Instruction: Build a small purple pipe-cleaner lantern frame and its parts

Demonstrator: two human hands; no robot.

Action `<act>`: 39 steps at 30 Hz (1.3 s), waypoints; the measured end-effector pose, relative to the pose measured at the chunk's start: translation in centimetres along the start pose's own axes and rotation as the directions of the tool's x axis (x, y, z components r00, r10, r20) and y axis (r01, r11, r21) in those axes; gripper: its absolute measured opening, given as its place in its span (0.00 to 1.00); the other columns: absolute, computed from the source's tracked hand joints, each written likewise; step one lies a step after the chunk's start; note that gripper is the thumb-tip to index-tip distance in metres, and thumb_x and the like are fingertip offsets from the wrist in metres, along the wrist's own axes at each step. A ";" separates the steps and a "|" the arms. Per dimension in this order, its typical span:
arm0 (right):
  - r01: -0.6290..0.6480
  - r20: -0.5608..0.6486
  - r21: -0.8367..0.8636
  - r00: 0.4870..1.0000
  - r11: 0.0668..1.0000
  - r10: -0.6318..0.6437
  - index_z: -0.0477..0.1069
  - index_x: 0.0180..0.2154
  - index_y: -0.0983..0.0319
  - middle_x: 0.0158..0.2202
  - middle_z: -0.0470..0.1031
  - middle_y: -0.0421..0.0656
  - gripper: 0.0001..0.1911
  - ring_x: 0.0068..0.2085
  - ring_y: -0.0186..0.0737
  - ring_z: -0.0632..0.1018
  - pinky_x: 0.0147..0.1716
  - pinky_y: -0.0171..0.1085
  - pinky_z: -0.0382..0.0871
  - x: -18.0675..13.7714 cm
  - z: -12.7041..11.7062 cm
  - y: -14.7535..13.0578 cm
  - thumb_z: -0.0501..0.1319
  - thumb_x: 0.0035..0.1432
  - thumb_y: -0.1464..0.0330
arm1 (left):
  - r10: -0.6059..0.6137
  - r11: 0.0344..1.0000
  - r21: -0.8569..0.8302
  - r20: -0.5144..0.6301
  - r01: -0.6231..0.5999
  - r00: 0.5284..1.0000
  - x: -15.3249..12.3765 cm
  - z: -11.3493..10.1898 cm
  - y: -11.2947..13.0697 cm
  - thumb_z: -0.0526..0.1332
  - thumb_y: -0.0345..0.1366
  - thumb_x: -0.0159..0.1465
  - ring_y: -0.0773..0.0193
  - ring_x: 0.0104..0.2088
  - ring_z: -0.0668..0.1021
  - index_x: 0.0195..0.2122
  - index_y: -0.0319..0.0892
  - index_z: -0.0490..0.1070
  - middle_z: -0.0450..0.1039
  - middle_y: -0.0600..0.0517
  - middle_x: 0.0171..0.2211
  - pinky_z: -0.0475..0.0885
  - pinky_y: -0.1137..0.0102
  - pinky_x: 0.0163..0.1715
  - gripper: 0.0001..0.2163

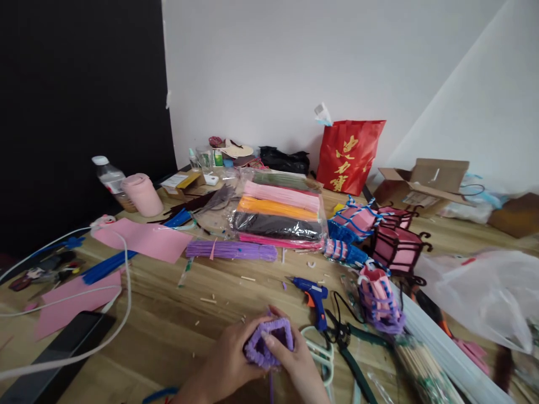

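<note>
My left hand (229, 354) and my right hand (297, 359) are both closed around a purple pipe-cleaner frame (255, 349) low in the middle of the view. The frame is fuzzy, many-sided and hollow. My left fingers wrap its left side, while my right thumb presses into its opening. A single purple strand hangs below it. Just to the right lie a blue hot glue gun (316, 296), pale green-handled scissors (322, 354) and dark green-handled pliers (352, 359). A bundle of purple pipe cleaners (231, 251) lies farther back.
Clear packs of coloured pipe cleaners (278, 209) lie at the back. Pink lanterns (398, 247) stand to the right, near a red bag (350, 157) and an open cardboard box (416, 185). A white cable (128, 280) crosses pink sheets (143, 238) and a phone (63, 348) at left.
</note>
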State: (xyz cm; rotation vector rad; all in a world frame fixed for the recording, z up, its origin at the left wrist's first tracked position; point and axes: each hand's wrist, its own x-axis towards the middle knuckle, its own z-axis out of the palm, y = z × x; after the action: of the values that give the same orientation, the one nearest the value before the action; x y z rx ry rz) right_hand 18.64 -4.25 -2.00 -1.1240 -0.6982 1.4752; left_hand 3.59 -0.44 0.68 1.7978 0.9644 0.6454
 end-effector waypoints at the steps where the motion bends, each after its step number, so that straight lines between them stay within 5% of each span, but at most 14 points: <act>1: -0.001 0.006 0.004 1.000 1.000 0.001 0.71 0.48 0.59 0.42 0.77 0.45 0.28 0.44 0.46 0.76 0.44 0.42 0.69 0.3 -0.1 0.1 0.71 0.42 0.63 | -0.004 1.000 0.013 0.005 0.004 1.000 0.2 -0.1 -0.3 0.69 0.33 0.48 0.56 0.47 0.75 0.51 0.52 0.67 0.73 0.51 0.49 0.68 0.68 0.49 0.27; 6: -0.002 -0.048 0.017 0.999 1.000 0.002 0.71 0.48 0.60 0.40 0.77 0.45 0.30 0.41 0.47 0.76 0.41 0.43 0.70 1.4 0.0 0.6 0.72 0.40 0.65 | -0.023 1.000 0.011 0.034 0.023 0.999 0.8 -0.3 -1.2 0.68 0.33 0.49 0.56 0.49 0.74 0.52 0.53 0.67 0.72 0.53 0.50 0.68 0.68 0.50 0.27; 12: -0.014 -0.089 0.096 0.996 0.995 0.023 0.68 0.50 0.59 0.44 0.75 0.45 0.30 0.44 0.46 0.75 0.44 0.43 0.68 1.6 -0.2 1.2 0.70 0.43 0.65 | -0.003 0.999 -0.050 -0.006 0.003 1.000 1.2 -0.1 -1.5 0.72 0.34 0.45 0.53 0.55 0.69 0.58 0.53 0.59 0.65 0.49 0.57 0.64 0.64 0.55 0.39; 19: -0.036 -0.103 0.031 0.994 0.999 0.039 0.65 0.52 0.60 0.46 0.74 0.46 0.29 0.47 0.47 0.73 0.47 0.44 0.67 2.3 0.1 0.2 0.66 0.48 0.58 | 0.013 0.999 -0.050 -0.043 -0.015 0.999 1.7 -0.9 -1.8 0.68 0.31 0.49 0.54 0.50 0.73 0.54 0.50 0.64 0.70 0.48 0.52 0.67 0.63 0.52 0.29; 21: 0.070 -0.238 -0.065 0.968 0.995 -0.084 0.64 0.52 0.58 0.48 0.71 0.47 0.29 0.48 0.46 0.72 0.45 0.43 0.68 2.4 0.0 -0.3 0.65 0.49 0.56 | 0.027 0.999 -0.024 -0.094 -0.030 0.995 1.9 -1.2 -1.9 0.67 0.31 0.51 0.54 0.51 0.72 0.54 0.49 0.63 0.69 0.47 0.52 0.66 0.62 0.52 0.29; 23: 0.196 -0.392 -0.289 0.869 0.937 -0.303 0.67 0.47 0.58 0.46 0.70 0.46 0.25 0.43 0.43 0.72 0.40 0.40 0.68 2.2 0.0 -1.0 0.66 0.47 0.57 | 0.052 0.999 0.020 -0.136 -0.050 0.989 2.1 -1.4 -1.9 0.67 0.32 0.51 0.53 0.52 0.71 0.55 0.49 0.62 0.68 0.46 0.53 0.65 0.60 0.53 0.29; 25: 0.231 -0.391 -0.521 0.791 0.822 -0.470 0.72 0.39 0.60 0.38 0.71 0.44 0.17 0.33 0.39 0.71 0.33 0.36 0.67 1.6 0.0 -1.7 0.66 0.47 0.60 | 0.094 0.994 0.060 -0.150 -0.086 0.984 2.2 -1.5 -1.9 0.66 0.33 0.52 0.54 0.53 0.70 0.55 0.49 0.61 0.67 0.47 0.54 0.64 0.60 0.54 0.29; 27: 0.216 -0.270 -0.614 0.846 0.759 -0.460 0.75 0.35 0.61 0.27 0.69 0.40 0.12 0.26 0.35 0.66 0.28 0.34 0.63 1.0 0.4 -2.4 0.65 0.49 0.60 | 0.131 0.989 0.089 -0.132 -0.120 0.983 2.3 -1.4 -1.9 0.65 0.34 0.54 0.55 0.54 0.69 0.56 0.50 0.60 0.66 0.47 0.55 0.63 0.60 0.55 0.28; 31: 0.141 -0.107 -0.600 0.961 0.787 -0.254 0.76 0.40 0.63 0.20 0.62 0.36 0.16 0.23 0.34 0.65 0.23 0.32 0.59 0.3 1.3 -3.2 0.63 0.51 0.60 | 0.126 0.986 0.125 -0.102 -0.113 0.987 2.1 -1.2 -1.8 0.63 0.37 0.56 0.56 0.55 0.68 0.57 0.50 0.58 0.65 0.48 0.56 0.63 0.62 0.55 0.27; 39: 0.152 -0.217 -0.581 0.918 0.799 -0.332 0.69 0.34 0.63 0.19 0.61 0.33 0.14 0.21 0.33 0.67 0.22 0.31 0.60 0.1 2.3 -2.9 0.66 0.46 0.64 | 0.119 0.983 0.153 -0.090 -0.104 0.989 1.3 -0.7 -1.5 0.64 0.35 0.56 0.56 0.54 0.69 0.56 0.49 0.59 0.65 0.47 0.56 0.63 0.61 0.54 0.27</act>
State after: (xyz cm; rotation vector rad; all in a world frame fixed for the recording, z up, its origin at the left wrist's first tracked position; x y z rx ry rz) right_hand 17.70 -3.12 1.44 -1.5979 -1.0433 0.8515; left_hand 3.31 1.32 -0.40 1.9778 1.0050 0.7551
